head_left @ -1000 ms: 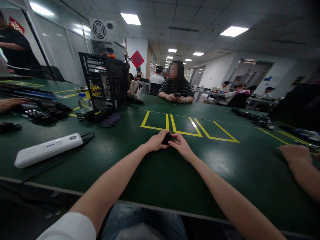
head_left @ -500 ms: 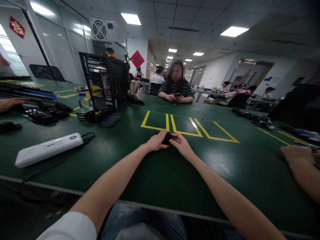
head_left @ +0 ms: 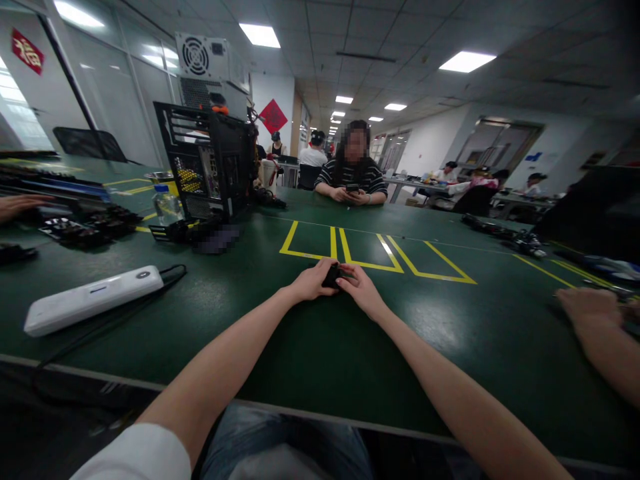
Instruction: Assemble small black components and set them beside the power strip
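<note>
Near centre frame, the left hand (head_left: 310,283) and right hand (head_left: 362,287) are gripping a small black part (head_left: 331,275) over the green worktop (head_left: 305,360), the handling apparently being under way, unfinished.

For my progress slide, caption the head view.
Left hand and right hand hold a small black object at a green table.

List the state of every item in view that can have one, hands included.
Left hand: gripping a small black part.
Right hand: holding the same part's right side.
Small black part: held, partly hidden.
White device: lying on the table.
Computer case: upright.
Bottle: upright, blue cap on.
Ceiling light: lit.
</note>
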Motion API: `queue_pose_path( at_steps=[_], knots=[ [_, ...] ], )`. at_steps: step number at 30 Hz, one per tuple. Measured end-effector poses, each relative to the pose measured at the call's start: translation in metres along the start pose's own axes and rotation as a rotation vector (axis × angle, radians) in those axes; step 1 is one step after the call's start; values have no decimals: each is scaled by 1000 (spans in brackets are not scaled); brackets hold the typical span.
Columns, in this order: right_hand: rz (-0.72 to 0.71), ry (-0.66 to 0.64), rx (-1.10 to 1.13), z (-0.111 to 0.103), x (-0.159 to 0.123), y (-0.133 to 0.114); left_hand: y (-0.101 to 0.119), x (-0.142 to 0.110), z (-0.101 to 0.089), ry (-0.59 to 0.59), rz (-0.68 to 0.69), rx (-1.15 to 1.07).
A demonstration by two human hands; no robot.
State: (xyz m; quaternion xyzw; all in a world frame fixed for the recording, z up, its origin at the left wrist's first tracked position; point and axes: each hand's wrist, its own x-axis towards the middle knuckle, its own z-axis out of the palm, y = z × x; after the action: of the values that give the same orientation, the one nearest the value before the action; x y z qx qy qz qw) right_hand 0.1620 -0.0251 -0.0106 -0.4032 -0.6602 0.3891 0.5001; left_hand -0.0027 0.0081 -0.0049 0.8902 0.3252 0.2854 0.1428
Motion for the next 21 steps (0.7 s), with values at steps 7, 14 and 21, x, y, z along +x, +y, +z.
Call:
queue_pose_path(
  at_steps=[7,14,21],
  knots=[
    [20,-77,64,-1,-5,-5,2,-1,-2,-6,8,-12],
    [14,2,21,1,-5,-5,3,-1,-3,-11,-1,-17],
    [49,-22,-10,-2,-2,-4,0,0,-1,-2,-5,-1]
  ],
)
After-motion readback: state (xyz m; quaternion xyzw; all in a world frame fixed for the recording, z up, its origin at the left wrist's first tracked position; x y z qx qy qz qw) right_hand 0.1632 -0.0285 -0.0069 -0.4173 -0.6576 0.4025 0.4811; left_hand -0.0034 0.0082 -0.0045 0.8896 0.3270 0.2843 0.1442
